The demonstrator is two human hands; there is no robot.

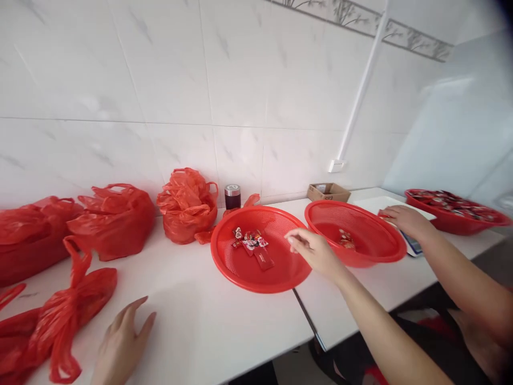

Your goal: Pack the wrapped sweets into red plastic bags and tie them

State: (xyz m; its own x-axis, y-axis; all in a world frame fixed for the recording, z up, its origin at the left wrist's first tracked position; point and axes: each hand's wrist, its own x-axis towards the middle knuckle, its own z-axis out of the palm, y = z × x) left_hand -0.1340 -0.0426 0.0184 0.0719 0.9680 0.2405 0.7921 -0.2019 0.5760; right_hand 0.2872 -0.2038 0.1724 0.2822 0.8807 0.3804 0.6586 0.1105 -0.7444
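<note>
On the left of the white table, my left hand (124,337) is low over the surface beside a knotted red bag, its thumb and fingers apart and nothing in it. My right hand (316,251) hovers over the right rim of a round red basket (258,289), fingers loosely bent and slightly apart, with nothing visible between them. Several small patterned packets (253,241) and a plain red packet (263,258) lie inside this basket.
Red plastic bags (116,230) line the left and back. Behind the basket stands a dark silver-lidded jar (232,197). To the right are a second red basket (385,251), a cardboard box (328,192), a filled red basket (460,222) and a person's hand (409,220) above a scale.
</note>
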